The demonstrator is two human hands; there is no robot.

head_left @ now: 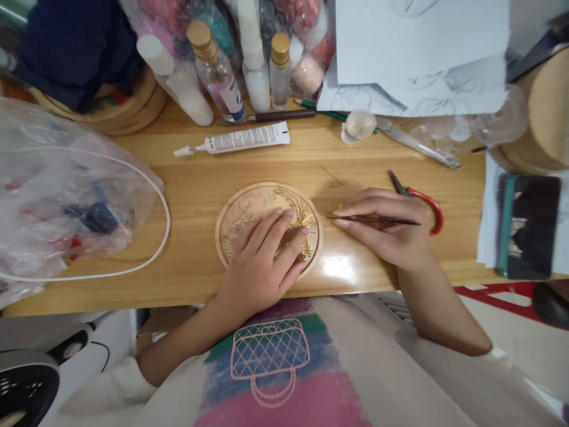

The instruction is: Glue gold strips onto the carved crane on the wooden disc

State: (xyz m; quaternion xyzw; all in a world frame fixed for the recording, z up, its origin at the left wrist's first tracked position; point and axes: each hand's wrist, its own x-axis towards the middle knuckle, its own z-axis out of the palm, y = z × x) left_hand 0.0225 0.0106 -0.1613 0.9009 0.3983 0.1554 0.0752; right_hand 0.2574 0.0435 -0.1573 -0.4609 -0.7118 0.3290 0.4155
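Observation:
A round wooden disc (242,204) with engraved line patterns lies on the table near its front edge. Gold wire work (303,218) fills part of its right side. My left hand (265,261) rests flat on the disc, fingers extended over its lower middle and partly covering the gold. To the right of the disc, my right hand (389,225) pinches dark, thin tweezers (377,220) between thumb and fingers. Their tips point left, just off the disc's right rim. A short gold wire (332,176) lies on the table above the tips.
Red-handled scissors (429,204) lie behind my right hand. A white tube (246,139), bottles (222,83) and a small cup (359,126) stand or lie farther back. A plastic bag (80,201) with a white cable is left; a phone (532,225) is right.

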